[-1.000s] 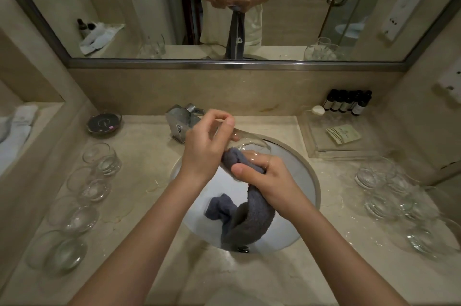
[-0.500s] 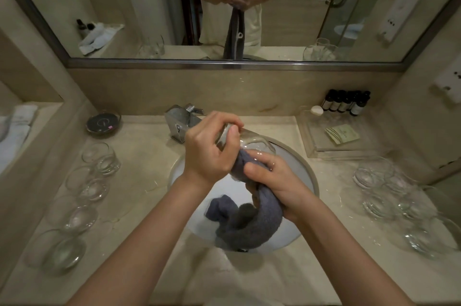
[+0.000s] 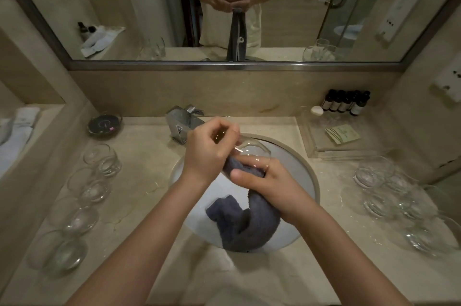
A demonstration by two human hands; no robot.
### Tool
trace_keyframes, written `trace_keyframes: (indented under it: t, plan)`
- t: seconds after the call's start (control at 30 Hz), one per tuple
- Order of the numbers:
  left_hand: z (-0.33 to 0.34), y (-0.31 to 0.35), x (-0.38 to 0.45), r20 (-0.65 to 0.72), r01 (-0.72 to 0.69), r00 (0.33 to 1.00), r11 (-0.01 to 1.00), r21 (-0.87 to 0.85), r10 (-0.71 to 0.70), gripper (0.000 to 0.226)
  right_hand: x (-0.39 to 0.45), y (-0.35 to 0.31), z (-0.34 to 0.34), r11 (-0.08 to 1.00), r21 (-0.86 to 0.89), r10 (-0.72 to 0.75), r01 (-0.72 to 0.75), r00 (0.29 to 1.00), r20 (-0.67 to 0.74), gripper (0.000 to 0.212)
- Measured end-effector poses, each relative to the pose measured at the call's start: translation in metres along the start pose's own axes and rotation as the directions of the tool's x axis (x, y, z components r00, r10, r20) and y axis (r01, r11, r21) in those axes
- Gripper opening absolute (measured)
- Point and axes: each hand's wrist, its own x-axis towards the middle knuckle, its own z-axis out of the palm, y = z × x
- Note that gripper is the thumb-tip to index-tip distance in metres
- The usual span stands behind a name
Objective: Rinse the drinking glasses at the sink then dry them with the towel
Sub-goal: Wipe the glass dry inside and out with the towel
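Tilting above the white sink, a clear drinking glass is gripped at its base by the curled fingers of the left hand, its open rim turned toward the right. A grey towel is pinched and pressed against the glass by the right hand, whose fingers are curled round the cloth; the rest of the towel hangs down into the basin and lies bunched there. A chrome faucet is seen just behind the left hand. Four glasses are lined along the left side of the table, and a cluster of further glasses is set on its right side. Small dark bottles are ranged near the wall beside a clear tray. Both hands and the hanging towel are reflected in the mirror.
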Motion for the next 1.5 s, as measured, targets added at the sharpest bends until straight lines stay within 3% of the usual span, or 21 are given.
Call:
trace_keyframes:
  t: [0.1,0.17,0.27,0.3,0.37,0.43,0.5,0.57,0.7,0.77,0.83,0.9,0.97,1.03,1.07,1.13,1.23,1.3,1.37,1.43,1.5]
  plan:
    - [-0.003,-0.004,-0.008,0.043,-0.4,0.916,0.913,0.078,0.398,0.025,-0.007,-0.012,-0.002,0.908,0.39,0.104,-0.155,0.983,0.149,0.013]
    - [-0.004,-0.005,-0.004,0.07,-0.424,0.905,0.902,0.084,0.419,0.031,-0.008,-0.012,-0.003,0.894,0.421,0.106,-0.154,0.985,0.135,0.015]
    - [-0.009,0.007,0.002,0.146,0.069,0.987,0.997,-0.028,-0.065,0.048,-0.003,-0.002,-0.003,0.985,0.169,-0.017,0.017,1.0,-0.002,0.009]
    - [-0.011,0.012,0.002,0.204,0.307,0.933,0.952,-0.018,-0.297,0.053,-0.002,0.001,-0.004,0.997,0.021,-0.071,0.072,0.996,-0.059,0.015]
    - [-0.012,0.017,0.0,0.279,0.648,0.727,0.761,0.021,-0.627,0.055,0.0,0.005,-0.005,0.926,-0.326,-0.231,0.191,0.969,-0.091,0.039]
    - [-0.015,0.019,0.002,0.281,0.721,0.663,0.693,0.011,-0.694,0.052,0.001,0.004,-0.002,0.819,-0.514,-0.328,0.254,0.943,-0.057,0.046]
    - [-0.017,0.02,0.004,0.262,0.696,0.696,0.717,-0.021,-0.668,0.049,0.001,0.003,0.001,0.79,-0.558,-0.334,0.254,0.942,-0.043,0.048]
    - [-0.015,0.02,0.0,0.188,0.59,0.801,0.804,-0.081,-0.569,0.051,0.003,0.002,0.004,0.83,-0.506,-0.297,0.236,0.954,-0.042,0.048]
    - [-0.016,0.01,-0.012,-0.008,0.153,0.988,0.981,-0.116,-0.155,0.043,0.003,-0.005,0.003,0.993,-0.08,-0.09,0.091,0.996,0.016,0.038]
    - [-0.02,0.0,-0.016,-0.021,-0.114,0.993,0.991,-0.064,0.113,0.028,-0.001,-0.007,0.004,0.978,0.209,-0.045,0.009,0.985,0.168,0.049]
    - [-0.025,-0.004,-0.015,0.021,-0.243,0.97,0.97,-0.008,0.243,0.03,-0.004,-0.008,0.006,0.937,0.346,-0.023,-0.057,0.974,0.225,0.064]
    - [-0.033,0.003,-0.009,0.157,-0.105,0.981,0.993,-0.046,0.111,0.038,-0.003,-0.008,0.005,0.953,0.303,-0.057,0.0,0.982,0.179,0.053]
    - [-0.039,0.021,0.0,0.316,0.273,0.917,0.961,-0.047,-0.245,0.058,-0.001,-0.005,0.005,0.992,-0.045,-0.117,0.118,0.992,0.039,0.049]
    - [-0.041,0.028,0.006,0.304,0.523,0.807,0.852,0.029,-0.506,0.062,0.0,-0.002,0.011,0.849,-0.461,-0.278,0.259,0.96,0.029,0.048]
    - [-0.038,0.028,0.006,0.239,0.535,0.817,0.844,0.029,-0.526,0.05,0.001,-0.001,0.014,0.792,-0.539,-0.317,0.286,0.948,0.038,0.048]
    - [-0.032,0.025,0.001,0.073,0.384,0.919,0.922,0.052,-0.387,0.031,0.002,0.001,0.019,0.836,-0.485,-0.294,0.256,0.956,-0.003,0.045]
    - [-0.031,0.013,-0.009,-0.059,0.058,0.997,0.993,0.105,-0.052,0.034,0.003,-0.003,0.017,0.975,-0.179,-0.135,0.129,0.991,-0.021,0.039]
    - [-0.035,0.004,-0.014,-0.038,-0.265,0.96,0.946,0.185,0.276,0.034,0.0,-0.007,0.014,0.999,0.038,-0.015,0.013,0.998,0.062,0.041]
    - [-0.036,-0.001,-0.017,0.034,-0.507,0.857,0.829,0.236,0.514,0.033,-0.002,-0.014,0.012,0.972,0.212,0.062,-0.101,0.981,0.185,0.046]
    - [-0.036,-0.005,-0.015,0.085,-0.529,0.848,0.823,0.209,0.523,0.034,-0.003,-0.013,0.011,0.949,0.271,0.098,-0.159,0.97,0.225,0.047]
    - [-0.036,-0.002,-0.011,0.081,-0.24,0.97,0.963,0.123,0.231,0.04,-0.001,-0.012,0.013,0.97,0.223,0.063,-0.098,0.985,0.158,0.04]
